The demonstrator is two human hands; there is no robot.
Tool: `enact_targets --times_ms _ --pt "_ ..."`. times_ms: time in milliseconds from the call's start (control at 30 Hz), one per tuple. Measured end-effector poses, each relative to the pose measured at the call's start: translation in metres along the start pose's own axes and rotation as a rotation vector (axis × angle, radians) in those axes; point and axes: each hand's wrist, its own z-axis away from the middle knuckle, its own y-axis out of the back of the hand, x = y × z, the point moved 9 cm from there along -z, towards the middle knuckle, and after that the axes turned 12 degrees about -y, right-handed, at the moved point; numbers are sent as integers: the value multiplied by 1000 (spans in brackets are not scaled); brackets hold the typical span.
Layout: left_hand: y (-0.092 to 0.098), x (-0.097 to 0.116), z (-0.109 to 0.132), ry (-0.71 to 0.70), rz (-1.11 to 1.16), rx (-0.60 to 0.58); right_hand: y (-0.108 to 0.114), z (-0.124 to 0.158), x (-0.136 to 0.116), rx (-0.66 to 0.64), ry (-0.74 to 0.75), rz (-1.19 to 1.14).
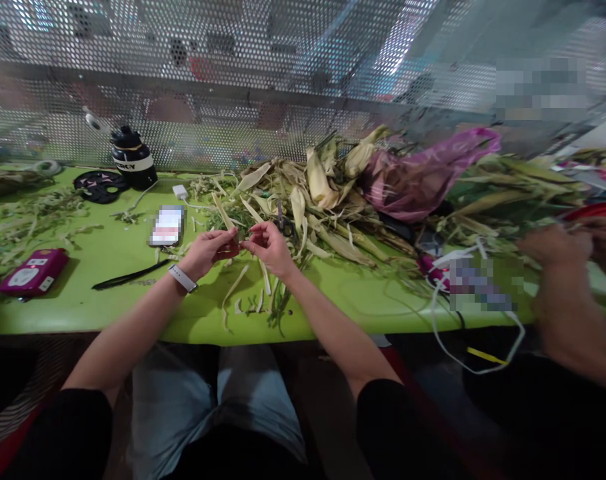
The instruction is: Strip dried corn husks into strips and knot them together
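Observation:
My left hand (211, 251), with a white watch band on the wrist, is closed on a pale husk strip (223, 212) that sticks up from its fingers. Close on its right, my right hand (271, 248) has its fingers pinched together near the strip's lower end; what lies between them is too small to make out. Behind both hands spreads a heap of dry corn husks (319, 181) and green strands. Black scissors (284, 224) lie just beyond my right hand. Narrow husk scraps (233, 291) are scattered on the green table (193, 320) in front.
A phone (167, 225), black strap (130, 274), magenta device (34, 272), black bottle (133, 160) and round black tray (100, 185) are at the left. A pink plastic bag (417, 177) stands right. Another person's hands (557, 250) work at the far right, near a white cable (435, 320).

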Motion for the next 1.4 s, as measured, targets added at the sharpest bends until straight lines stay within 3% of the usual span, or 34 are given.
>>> enact_targets --times_ms 200,400,667,933,1400 --pt "-1 0 2 15 -42 -6 -1 5 -10 8 68 122" --pt "-1 0 2 7 -32 2 0 1 2 25 -18 47" --pt "1 -6 -1 -3 -29 -18 -1 5 -6 17 36 100" --pt "0 -6 0 10 -25 -20 0 1 3 14 13 46" --pt "1 -12 4 119 33 62 2 7 -8 100 206 183"
